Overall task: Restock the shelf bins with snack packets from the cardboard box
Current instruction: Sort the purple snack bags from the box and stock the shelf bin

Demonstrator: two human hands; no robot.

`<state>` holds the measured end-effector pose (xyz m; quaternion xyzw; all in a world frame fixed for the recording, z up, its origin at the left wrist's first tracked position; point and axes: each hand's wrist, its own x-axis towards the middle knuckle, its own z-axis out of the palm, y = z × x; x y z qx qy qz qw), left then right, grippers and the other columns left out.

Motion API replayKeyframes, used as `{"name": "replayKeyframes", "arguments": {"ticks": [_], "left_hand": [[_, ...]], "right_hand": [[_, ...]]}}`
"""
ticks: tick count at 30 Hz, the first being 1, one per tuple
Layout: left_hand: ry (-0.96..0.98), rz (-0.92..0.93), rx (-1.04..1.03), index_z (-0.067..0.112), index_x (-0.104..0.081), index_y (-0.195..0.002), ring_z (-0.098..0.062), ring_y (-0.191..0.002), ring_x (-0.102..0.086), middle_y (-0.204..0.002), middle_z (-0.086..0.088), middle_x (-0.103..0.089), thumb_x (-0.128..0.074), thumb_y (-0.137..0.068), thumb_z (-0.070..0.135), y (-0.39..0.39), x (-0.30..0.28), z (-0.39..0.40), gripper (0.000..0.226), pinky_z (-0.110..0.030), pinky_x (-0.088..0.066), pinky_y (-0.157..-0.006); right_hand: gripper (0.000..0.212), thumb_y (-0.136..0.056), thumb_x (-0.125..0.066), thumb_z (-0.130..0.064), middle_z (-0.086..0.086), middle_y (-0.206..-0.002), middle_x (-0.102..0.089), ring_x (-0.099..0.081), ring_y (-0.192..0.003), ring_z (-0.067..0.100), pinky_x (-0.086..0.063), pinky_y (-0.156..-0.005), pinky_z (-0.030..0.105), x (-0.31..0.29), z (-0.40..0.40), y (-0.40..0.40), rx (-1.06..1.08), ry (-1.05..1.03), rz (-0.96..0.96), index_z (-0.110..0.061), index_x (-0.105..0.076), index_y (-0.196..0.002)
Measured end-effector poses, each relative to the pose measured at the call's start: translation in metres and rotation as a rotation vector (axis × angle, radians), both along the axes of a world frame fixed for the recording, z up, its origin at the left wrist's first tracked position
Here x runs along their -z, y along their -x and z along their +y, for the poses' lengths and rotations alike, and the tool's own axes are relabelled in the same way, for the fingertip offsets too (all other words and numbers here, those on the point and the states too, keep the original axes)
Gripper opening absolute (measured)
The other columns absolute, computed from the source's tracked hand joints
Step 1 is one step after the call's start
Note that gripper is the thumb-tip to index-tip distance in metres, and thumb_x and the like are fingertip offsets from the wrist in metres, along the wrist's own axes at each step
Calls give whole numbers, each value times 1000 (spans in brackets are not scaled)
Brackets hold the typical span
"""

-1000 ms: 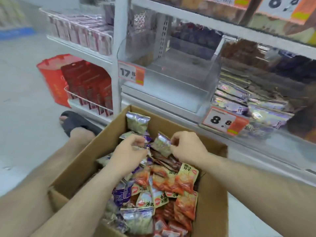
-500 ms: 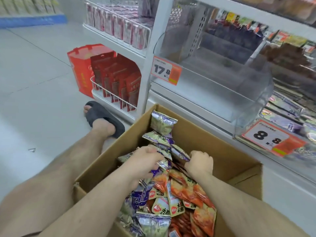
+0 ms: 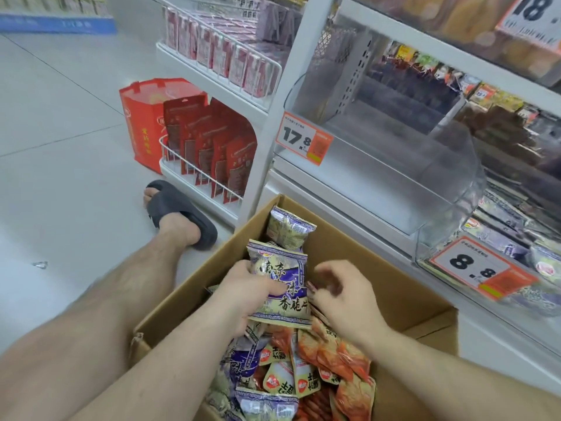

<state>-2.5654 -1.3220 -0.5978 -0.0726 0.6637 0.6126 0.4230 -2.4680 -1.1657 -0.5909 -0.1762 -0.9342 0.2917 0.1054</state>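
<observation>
Inside the cardboard box (image 3: 349,238), left hand (image 3: 246,294) fingers clamp a purple packet (image 3: 280,287); right hand (image 3: 340,294), fingers loosely curled, holds nothing; best support the packet's right edge before lifting to the clear bin (image 3: 449,189) above the box.

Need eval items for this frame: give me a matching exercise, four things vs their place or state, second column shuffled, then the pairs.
Things:
1. purple snack packet
2. clear bin with the 17.8 tag
3. red gift bag
4. right hand

Places or states:
A. standing on the floor beside the wire rack
B. held up over the cardboard box by the left hand
C. holds no packets that show
D. fingers curled, blurred, beside the held packet

Pairs: 1-B, 2-C, 3-A, 4-D
</observation>
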Motion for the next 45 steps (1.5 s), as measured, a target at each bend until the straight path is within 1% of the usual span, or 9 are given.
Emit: {"name": "replayKeyframes", "arguments": {"ticks": [3, 7, 13, 19, 28, 33, 36, 41, 45], "left_hand": [[-27, 22, -9, 20, -53, -124, -29, -94, -70, -105, -5, -72, -78, -74, 2, 5, 1, -8, 59, -49, -56, -87], [-52, 20, -2, 20, -53, -119, -27, -84, -73, -99, -6, -74, -74, -79, -5, 11, 5, -11, 51, -45, -60, -78], [-100, -1, -8, 22, -55, -120, -31, -80, -75, -94, -9, -77, -72, -75, -10, 19, 10, -15, 58, -55, -59, -79], [-115, 35, 15, 21, -62, -115, -31, -91, -73, -98, -5, -77, -76, -73, -4, 18, 15, -22, 50, -55, -55, -90], [-382, -37, 352, 24, -54, -131, -27, -112, -66, -113, -5, -74, -67, -90, -2, -21, -16, 0, 51, -51, -46, -102], [-636, -250, 339, 14, -56, -130, -40, -100, -69, -112, -22, -70, -41, -74, -26, -36, -31, 3, 71, -52, -56, -81], [-815, -346, 383, 1, -69, -109, -41, -92, -68, -107, -26, -68, -54, -54, -3, -43, -44, 2, 57, -48, -56, -76], [-568, -131, 351, 9, -57, -128, -35, -99, -71, -113, -20, -71, -79, -75, 15, -58, -63, 17, 57, -45, -59, -80], [-419, 68, 300, 19, -52, -118, -32, -88, -74, -101, -14, -76, -80, -74, -3, -59, -64, 28, 57, -39, -62, -67]], "right_hand": [[44, -88, -64, -28, -4, -124, -60, -57, -105, 13, -37, -88, 22, 2, 18, 48, 310, 127, -128, -20, -56, -131], [65, -85, -69, -44, -4, -103, -64, -59, -79, 12, -43, -65, 24, 25, 23, 102, 522, 345, -135, -18, -45, -140], [25, -83, -75, -35, -1, -84, -71, -70, -82, 22, -56, -73, 33, 50, 31, 131, 595, 261, -100, -20, -56, -91], [12, -95, -61, -17, -3, -87, -68, -71, -74, 13, -51, -55, 26, 2, 25, 76, 423, 305, 144, -26, -55, -101], [22, -78, -58, -8, 8, -147, -48, -47, -136, 12, -43, -104, 22, -54, 21, -60, -371, -279, 427, -19, -54, -97], [29, -74, -62, 1, 6, -152, -40, -51, -132, 24, -49, -100, 35, -54, 34, -83, -489, -429, 442, -14, -53, -97], [18, -82, -58, -5, 13, -148, -41, -55, -122, 32, -48, -99, 40, -57, 41, -92, -513, -560, 450, -12, -49, -96], [7, -91, -45, -12, 15, -146, -40, -53, -120, 33, -39, -110, 32, -65, 43, -108, -568, -666, 380, -12, -50, -96], [41, -72, -41, -10, 7, -154, -37, -50, -130, 25, -45, -100, 30, -89, 47, -129, -490, -570, 173, -19, -52, -111]]}}
